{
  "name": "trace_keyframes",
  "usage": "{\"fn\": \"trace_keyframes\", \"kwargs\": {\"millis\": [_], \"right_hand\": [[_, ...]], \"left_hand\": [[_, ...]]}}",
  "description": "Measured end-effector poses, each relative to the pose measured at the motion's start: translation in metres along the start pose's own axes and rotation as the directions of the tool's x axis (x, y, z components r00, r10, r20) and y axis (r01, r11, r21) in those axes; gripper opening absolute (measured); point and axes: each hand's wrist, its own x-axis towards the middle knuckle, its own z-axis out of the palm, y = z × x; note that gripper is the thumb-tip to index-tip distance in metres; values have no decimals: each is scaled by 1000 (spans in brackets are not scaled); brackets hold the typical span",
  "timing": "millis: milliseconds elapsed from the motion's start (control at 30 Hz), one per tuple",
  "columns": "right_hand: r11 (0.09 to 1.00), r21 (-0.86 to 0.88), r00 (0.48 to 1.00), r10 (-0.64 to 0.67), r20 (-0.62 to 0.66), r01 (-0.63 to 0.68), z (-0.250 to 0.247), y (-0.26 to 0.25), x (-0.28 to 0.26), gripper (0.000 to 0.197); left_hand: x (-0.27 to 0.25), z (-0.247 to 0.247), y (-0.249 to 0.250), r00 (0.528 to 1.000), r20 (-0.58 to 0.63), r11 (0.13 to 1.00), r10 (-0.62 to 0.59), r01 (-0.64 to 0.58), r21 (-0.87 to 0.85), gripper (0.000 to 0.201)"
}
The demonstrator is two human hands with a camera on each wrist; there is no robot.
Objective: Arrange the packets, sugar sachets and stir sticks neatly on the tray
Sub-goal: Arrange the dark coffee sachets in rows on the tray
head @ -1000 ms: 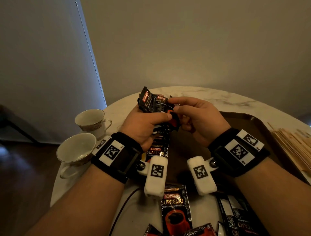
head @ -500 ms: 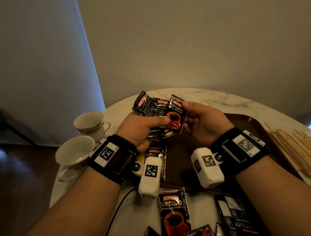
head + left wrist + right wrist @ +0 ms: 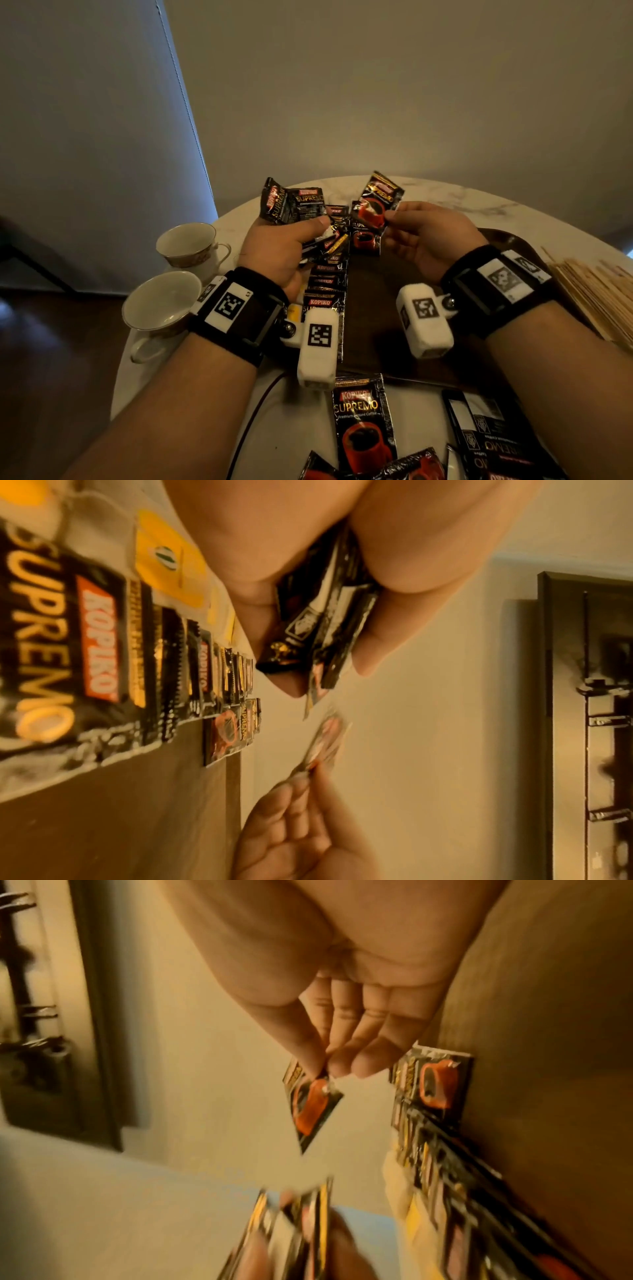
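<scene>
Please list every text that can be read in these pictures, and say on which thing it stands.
"KOPIKO SUPREMO": packets in the left hand.
"KOPIKO SUPREMO": loose packet on the table.
"KOPIKO": row of packets on the tray.
Packet in the right hand: print blurred.
Yellow sachets: unreadable.

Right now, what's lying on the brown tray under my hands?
A row of overlapping coffee packets runs along the tray's left side. The left hand and its wrist camera cover part of that row. The middle of the tray shows bare. The right forearm hides its right side.
</scene>
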Motion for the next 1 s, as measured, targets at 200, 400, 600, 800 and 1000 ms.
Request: {"fn": "trace_keyframes", "kwargs": {"millis": [200,400,600,800,1000], "right_hand": [[960,-173,969,195,-154,-220,-15,12,29,12],[898,-365,966,199,-164,-247,-7,15,36,11],[818,-506,959,192,-207,-273,-3,17,42,11],[790,-549,961,189,-203,-271,-3,17,42,12],[819,-504,961,208,-184,-274,-6,17,42,17]], "left_hand": [[5,-6,2,998,-56,1000,25,-25,1,39],[5,-7,5,997,-64,999,44,-45,-11,40],[6,-7,5,997,-66,999,37,-37,-6,41],[7,-8,4,997,-68,1000,31,-31,-3,39],[4,-7,5,999,-50,1000,17,-18,-3,41]]}}
